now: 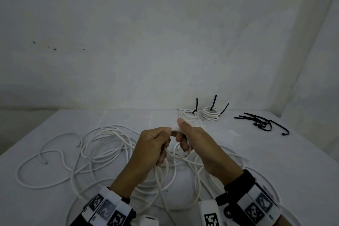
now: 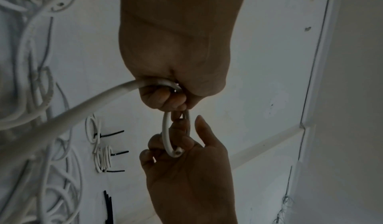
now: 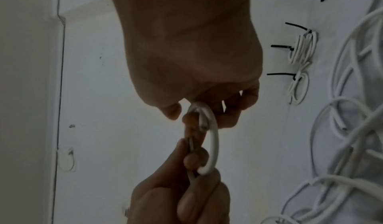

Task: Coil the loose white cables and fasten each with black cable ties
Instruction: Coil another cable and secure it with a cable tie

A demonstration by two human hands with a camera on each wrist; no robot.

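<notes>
White cables (image 1: 102, 145), black ties (image 1: 260, 121), white table (image 1: 275, 152)

A sprawl of loose white round cables (image 1: 102, 145) was spread over the near and left-centre part of the white table (image 1: 275, 152), its loops crossing under and between both wrists. The space just above that tangle was taken up by the left hand (image 1: 152, 147) and the right hand (image 1: 194, 141), held close together. At the far edge, two small white cable coils bound with black ties (image 1: 201, 113) were set side by side, with upright tie tails. A loose heap of black plastic cable ties (image 1: 260, 121) was laid far right. Bare tabletop was left between coils and heap, and along the right side.
</notes>
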